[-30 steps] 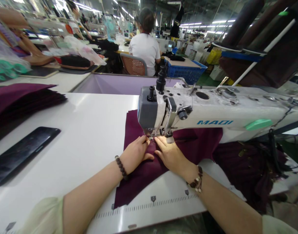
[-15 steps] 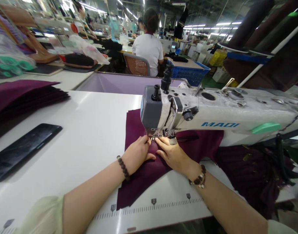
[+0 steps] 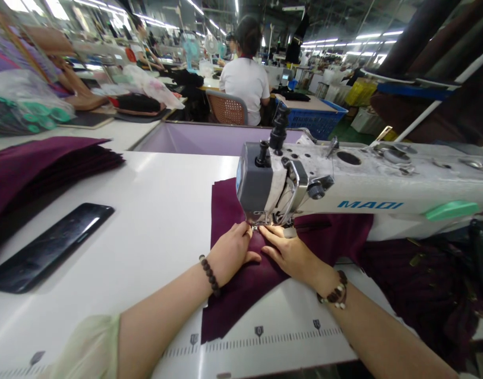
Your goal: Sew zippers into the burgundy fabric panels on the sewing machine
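A maroon cloth piece lies folded on the white sewing table, running under the presser foot of a grey-white MAQI industrial sewing machine. My left hand presses the cloth just in front of the foot, and my right hand presses it from the other side. Their fingertips nearly meet at the foot. The needle is hidden by the machine's parts. Beaded bracelets circle both wrists.
A stack of maroon cloth pieces and a black slab-like phone or template lie left on the table. A dark fabric heap sits right. Ahead, a seated co-worker in white sits beside a blue crate.
The whole view has drifted slightly, so the machine sits further right in the picture. Both hands remain on the cloth at the presser foot, with no clear change in grip.
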A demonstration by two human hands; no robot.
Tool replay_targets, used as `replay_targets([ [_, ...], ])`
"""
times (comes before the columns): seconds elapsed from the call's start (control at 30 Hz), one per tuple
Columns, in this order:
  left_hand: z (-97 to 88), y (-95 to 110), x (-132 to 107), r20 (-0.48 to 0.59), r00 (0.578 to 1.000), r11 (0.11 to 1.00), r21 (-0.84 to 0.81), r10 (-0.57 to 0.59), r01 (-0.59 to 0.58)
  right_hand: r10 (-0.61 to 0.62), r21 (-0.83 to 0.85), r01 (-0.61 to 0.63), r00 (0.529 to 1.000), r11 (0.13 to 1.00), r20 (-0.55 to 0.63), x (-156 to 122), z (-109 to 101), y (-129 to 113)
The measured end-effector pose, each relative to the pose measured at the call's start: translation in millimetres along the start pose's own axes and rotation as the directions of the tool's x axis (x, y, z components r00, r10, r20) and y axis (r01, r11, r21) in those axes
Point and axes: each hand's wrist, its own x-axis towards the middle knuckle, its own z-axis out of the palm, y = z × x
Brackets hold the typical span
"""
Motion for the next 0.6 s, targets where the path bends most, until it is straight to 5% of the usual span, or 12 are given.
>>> replay_targets([
  [0.6, -1.5, 7.2, 0.5, 0.029, 0.997, 0.996, -0.037, -0.074, 0.075, -0.022, -0.068, 0.024, 0.999, 0.997, 0.025, 2.4, -4.0, 4.1],
])
